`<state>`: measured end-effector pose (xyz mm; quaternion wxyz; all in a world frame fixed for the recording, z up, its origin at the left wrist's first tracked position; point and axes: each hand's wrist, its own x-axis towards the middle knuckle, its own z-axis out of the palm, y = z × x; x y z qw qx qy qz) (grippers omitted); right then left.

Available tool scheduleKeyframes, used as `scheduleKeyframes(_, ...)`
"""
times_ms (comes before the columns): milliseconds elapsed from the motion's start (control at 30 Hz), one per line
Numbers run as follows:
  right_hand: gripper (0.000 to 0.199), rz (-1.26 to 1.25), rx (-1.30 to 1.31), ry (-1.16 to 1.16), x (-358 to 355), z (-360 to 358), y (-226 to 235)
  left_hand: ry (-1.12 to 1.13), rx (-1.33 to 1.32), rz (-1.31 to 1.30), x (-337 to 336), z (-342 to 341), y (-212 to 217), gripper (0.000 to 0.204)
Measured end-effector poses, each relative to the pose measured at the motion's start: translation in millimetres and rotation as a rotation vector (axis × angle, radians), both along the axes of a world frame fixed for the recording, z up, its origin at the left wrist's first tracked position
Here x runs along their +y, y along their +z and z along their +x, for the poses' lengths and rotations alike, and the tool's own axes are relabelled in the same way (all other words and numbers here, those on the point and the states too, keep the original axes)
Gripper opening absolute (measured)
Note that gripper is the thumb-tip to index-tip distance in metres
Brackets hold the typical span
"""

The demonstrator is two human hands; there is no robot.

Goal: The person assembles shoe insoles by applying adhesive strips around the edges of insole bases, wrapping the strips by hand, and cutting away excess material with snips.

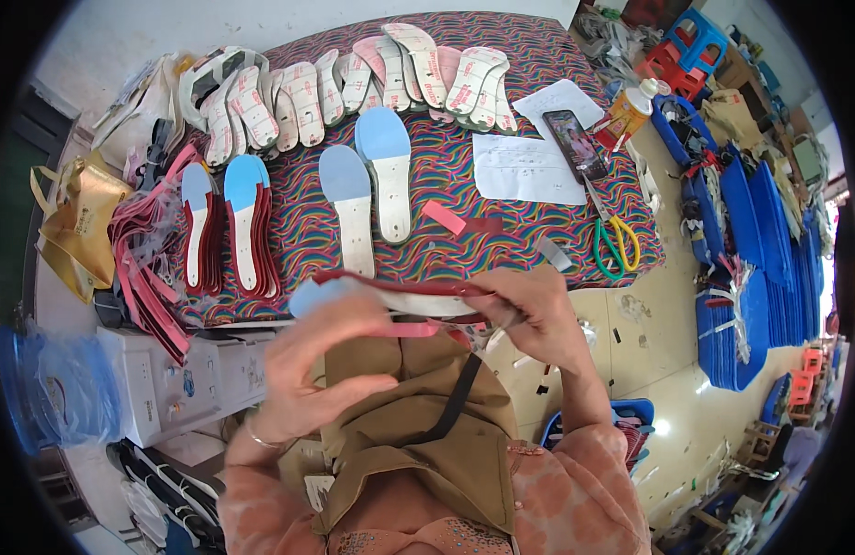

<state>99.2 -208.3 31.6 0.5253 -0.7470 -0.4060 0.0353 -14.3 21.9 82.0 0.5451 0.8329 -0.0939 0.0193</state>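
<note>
The right hand (529, 310) pinches one end of a long white insole with a dark red edge and a light-blue tip (423, 303), held level just off the near edge of a table covered in rainbow wave-patterned cloth (293, 208). The left hand (302, 365), blurred, is spread, thumb well apart from curved fingers, beside the blue tip; whether it touches cannot be told. A narrow pink strip (412, 329) shows between the hands. Two blue-and-white insoles (384, 176) lie mid-table, two red-edged insole stacks (247, 227) toward the near left corner, and steel scissors with green and yellow handles (605, 215) near the right edge.
</note>
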Motion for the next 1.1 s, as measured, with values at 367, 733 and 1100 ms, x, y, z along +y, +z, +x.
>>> scheduleKeyframes(367, 0.029, 0.077, 0.271, 0.347, 2, 24, 6, -0.349, -0.089, 0.867, 22, 22, 18, 0.013)
scheduleKeyframes(733, 0.011, -0.073, 0.578, 0.400, 9, 38, 28, -0.349, 0.177, 0.852, 36, 15, 30, 0.039)
scheduleKeyframes(1100, 0.013, 0.421, 0.660, -0.052, 14, -35, -19, 0.118, 0.478, -0.589, 4, -4, -16, 0.025)
